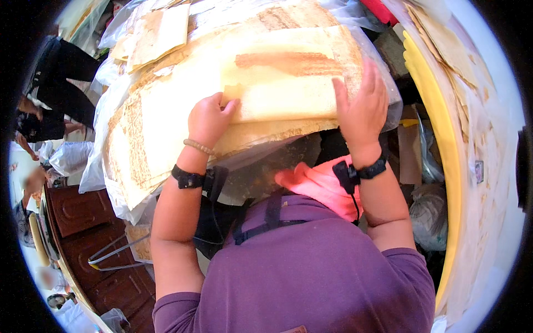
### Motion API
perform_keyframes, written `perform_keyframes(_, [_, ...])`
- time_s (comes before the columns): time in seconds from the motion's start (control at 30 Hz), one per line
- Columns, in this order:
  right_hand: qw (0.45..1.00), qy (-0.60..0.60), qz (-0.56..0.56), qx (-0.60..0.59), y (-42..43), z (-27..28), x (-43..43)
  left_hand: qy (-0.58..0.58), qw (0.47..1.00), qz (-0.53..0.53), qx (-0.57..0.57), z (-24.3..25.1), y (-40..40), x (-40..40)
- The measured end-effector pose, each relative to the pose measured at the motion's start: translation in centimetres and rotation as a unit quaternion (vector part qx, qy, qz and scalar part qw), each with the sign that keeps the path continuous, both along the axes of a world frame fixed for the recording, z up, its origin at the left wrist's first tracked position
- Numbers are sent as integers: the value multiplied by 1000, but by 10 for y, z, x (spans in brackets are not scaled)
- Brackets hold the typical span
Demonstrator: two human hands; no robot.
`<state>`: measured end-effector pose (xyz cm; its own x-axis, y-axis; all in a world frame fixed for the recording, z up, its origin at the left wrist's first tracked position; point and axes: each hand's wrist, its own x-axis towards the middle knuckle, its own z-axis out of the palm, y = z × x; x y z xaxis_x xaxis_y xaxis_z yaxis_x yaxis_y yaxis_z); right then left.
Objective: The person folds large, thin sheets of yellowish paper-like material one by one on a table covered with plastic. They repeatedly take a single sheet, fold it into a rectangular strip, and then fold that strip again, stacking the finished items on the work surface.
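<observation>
A pale yellow sheet (pixel 287 98), folded into a flat rectangle with a rust-brown streaked band on it, lies near the front edge of the covered work surface. At its left end, my left hand (pixel 211 118) has the thumb and curled fingers on the sheet's corner; whether they pinch it cannot be told. My right hand (pixel 363 110) rests flat along the sheet's right end, its fingers extended and the thumb apart. Larger stained yellowish sheets (pixel 166 120) spread beneath. The material of the sheets is unclear.
Stacked pale pieces (pixel 160 35) lie at the back left, on the plastic-covered surface. A pink cloth (pixel 325 183) is at my lap. A yellow padded edge (pixel 435 112) runs along the right. Brown panelled wood (pixel 89 220) stands at the left, and other people are beyond the table.
</observation>
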<state>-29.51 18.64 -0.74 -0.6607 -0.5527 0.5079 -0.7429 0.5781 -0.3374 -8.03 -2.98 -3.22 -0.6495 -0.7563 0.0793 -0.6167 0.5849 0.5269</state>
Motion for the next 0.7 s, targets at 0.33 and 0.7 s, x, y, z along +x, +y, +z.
perform_keyframes(0.33, [962,67,232,128,8,-53,33,-59,989,1,-134,0,9,-5])
perform_keyframes(0.7, [942,66,284,165,6,-22,-10,-129,931,-279,-196,23,22,-29])
